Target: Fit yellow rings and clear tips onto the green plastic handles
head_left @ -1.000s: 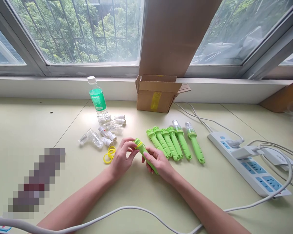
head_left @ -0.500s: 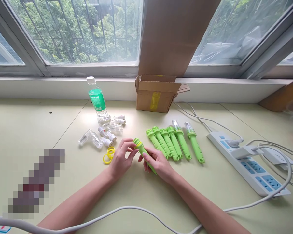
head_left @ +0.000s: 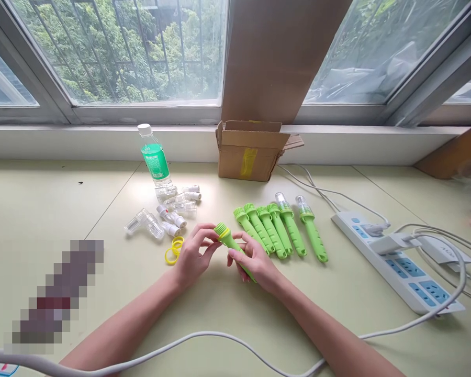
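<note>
My right hand (head_left: pixel 253 262) is wrapped round a green flashlight handle (head_left: pixel 235 244), its threaded end tilted up to the left. A yellow ring sits around the handle's neck, just below the thread. The thumb and fingers of my left hand (head_left: pixel 194 256) pinch at this ring, partly covering it. Beside my left hand, several loose yellow rings (head_left: pixel 171 255) lie on the table. Right of my hands, several green flashlight handles (head_left: pixel 262 230) lie in a row, and two flashlights (head_left: pixel 313 233) there carry clear caps.
Clear plastic caps (head_left: pixel 145 224) and white bulb pieces (head_left: pixel 171 229) lie at left, before a water bottle (head_left: pixel 156 159). A cardboard box (head_left: pixel 235 162) stands at the back. A power strip (head_left: pixel 396 267) lies at right; a cable (head_left: pixel 204 335) crosses in front. A blurred patch covers something at left.
My right hand's fingers have shifted slightly along the handle. My left hand stays at the ring near the threaded end; the view has moved only a little.
</note>
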Available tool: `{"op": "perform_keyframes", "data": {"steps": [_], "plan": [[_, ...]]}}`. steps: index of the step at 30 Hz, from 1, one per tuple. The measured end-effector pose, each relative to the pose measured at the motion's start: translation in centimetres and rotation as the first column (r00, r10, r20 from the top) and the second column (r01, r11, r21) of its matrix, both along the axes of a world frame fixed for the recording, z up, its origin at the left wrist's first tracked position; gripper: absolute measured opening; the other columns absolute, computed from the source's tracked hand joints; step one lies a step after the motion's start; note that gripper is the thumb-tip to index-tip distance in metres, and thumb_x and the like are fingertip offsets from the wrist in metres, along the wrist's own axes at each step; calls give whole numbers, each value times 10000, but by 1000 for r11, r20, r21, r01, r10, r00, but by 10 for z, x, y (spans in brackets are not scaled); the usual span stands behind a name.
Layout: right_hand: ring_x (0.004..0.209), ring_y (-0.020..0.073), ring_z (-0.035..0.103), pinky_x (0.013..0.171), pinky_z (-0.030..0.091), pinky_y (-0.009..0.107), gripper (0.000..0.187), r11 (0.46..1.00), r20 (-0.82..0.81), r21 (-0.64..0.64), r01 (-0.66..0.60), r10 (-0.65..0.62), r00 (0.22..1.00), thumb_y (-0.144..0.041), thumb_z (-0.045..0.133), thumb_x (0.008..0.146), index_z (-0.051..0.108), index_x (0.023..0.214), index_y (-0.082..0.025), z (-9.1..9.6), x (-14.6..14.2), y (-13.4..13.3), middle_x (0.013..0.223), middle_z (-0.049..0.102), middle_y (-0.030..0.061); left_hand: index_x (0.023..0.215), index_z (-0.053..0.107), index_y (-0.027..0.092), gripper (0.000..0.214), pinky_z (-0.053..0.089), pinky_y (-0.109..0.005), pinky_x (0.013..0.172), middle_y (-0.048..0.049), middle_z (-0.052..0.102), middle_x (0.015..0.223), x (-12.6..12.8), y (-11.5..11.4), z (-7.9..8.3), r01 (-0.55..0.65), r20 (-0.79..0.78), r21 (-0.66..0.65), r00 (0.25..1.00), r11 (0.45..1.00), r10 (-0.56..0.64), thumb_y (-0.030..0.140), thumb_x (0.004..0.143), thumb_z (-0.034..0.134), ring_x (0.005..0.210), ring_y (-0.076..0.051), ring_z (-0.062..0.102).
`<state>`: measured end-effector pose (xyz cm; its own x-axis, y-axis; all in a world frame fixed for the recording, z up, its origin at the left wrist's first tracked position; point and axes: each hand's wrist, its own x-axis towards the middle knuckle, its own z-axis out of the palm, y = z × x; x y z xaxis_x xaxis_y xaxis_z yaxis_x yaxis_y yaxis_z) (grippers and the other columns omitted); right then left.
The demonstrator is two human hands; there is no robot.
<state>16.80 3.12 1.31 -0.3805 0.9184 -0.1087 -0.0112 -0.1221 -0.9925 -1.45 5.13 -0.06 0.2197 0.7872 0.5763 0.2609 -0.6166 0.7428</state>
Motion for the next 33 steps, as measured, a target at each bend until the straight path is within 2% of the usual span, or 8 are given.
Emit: {"op": "perform_keyframes", "data": {"steps": [3,7,13,18,21,26,29,33], "plan": [[357,61,447,344,371,203,326,1000,4,-8,17,-17,1000,-387,611,832,457,1051,-203,-1,0,0,739,624,-17,982,558,185,179,615,-241,637,-44,546,1068,1,-1,0,-17,-6,41,1000,999,17,106,825,595,726,-66,622],[399,70,499,357,368,207,279,1000,-6,12,1,-1,1000,-413,554,867,538,1005,-171,0,-1,0,801,615,20,965,553,180,165,609,-248,652,-43,550,1057,1,-1,1,-42,-26,67,999,997,44,110,823,600,695,-56,611],[481,86,522,416,386,210,318,998,-28,27,-64,65,997,-424,455,921,579,1049,-160,0,-2,-1,771,604,30,888,550,168,118,603,-225,633,-27,565,1012,0,0,1,-62,-26,78,998,995,64,137,808,632,650,-40,598],[457,81,503,405,373,213,338,998,-32,18,-67,67,997,-430,412,934,578,1049,-160,0,-2,-1,768,602,30,987,541,175,199,606,-247,668,-44,560,1048,1,-1,1,-12,-39,87,999,996,16,121,811,618,696,-59,616],[418,76,485,374,353,209,315,999,-21,7,-52,52,998,-432,438,919,562,1025,-162,0,-1,0,741,599,17,980,537,180,166,608,-250,668,-43,561,1036,1,-1,2,-2,-33,75,999,997,5,119,833,584,736,-73,623],[359,63,446,350,368,202,331,1000,35,-19,3,-2,999,-394,634,811,478,1029,-200,-1,-1,0,706,612,-25,926,533,176,137,606,-239,651,-39,572,1016,2,0,0,-27,-31,100,999,995,31,130,821,607,747,-79,623],[373,74,477,346,359,204,283,1000,11,-20,-10,10,1000,-409,595,837,491,987,-193,0,-1,0,733,624,-6,971,538,177,170,605,-245,657,-47,565,1033,2,-1,0,-14,-40,98,999,995,18,131,821,604,743,-80,624],[483,91,545,440,431,228,287,999,-50,8,-49,50,998,-440,510,885,556,951,-165,4,-3,1,814,622,33,984,544,183,151,604,-262,655,-50,571,1024,1,-2,2,-17,-57,90,998,996,22,160,840,584,735,-87,621]]}}
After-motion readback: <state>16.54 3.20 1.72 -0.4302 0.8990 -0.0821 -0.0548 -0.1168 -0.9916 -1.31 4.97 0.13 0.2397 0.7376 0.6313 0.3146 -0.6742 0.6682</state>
